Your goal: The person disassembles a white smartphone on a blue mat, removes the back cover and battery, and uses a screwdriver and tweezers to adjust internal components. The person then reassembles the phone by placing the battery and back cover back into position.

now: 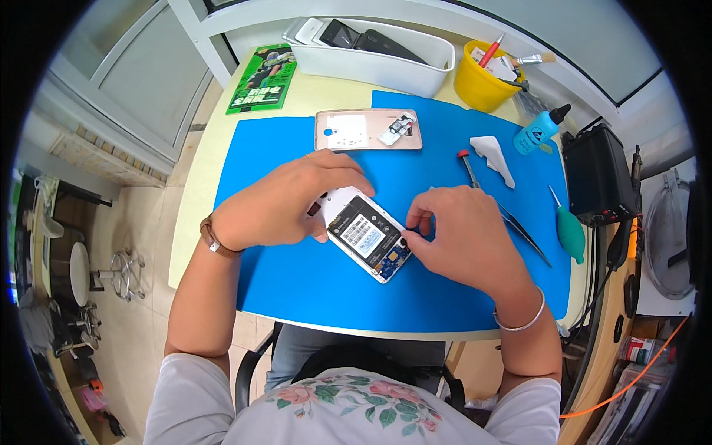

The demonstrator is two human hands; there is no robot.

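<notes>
An opened white smartphone (343,197) lies tilted on the blue mat, its black battery (386,241) and blue circuit board (393,262) exposed. My left hand (285,196) grips its upper end, thumb along the left edge and fingers over the top. At the lower right edge, beside the board, the thumb and forefinger of my right hand (467,241) are pinched together. Whatever sits between those fingertips is too small to make out. Beyond the phone rests a pinkish-gold back cover (368,141) with small parts (398,128) on it. Partly behind my right hand are a red-capped screwdriver (467,166) and dark tweezers (526,237).
A white bin (363,65) of phones stands at the back, with a green packet (261,80) to its left. Rightward are a yellow bucket (475,83), white tissue (495,157), blue bottle (535,133), green air blower (570,233) and black box (599,174).
</notes>
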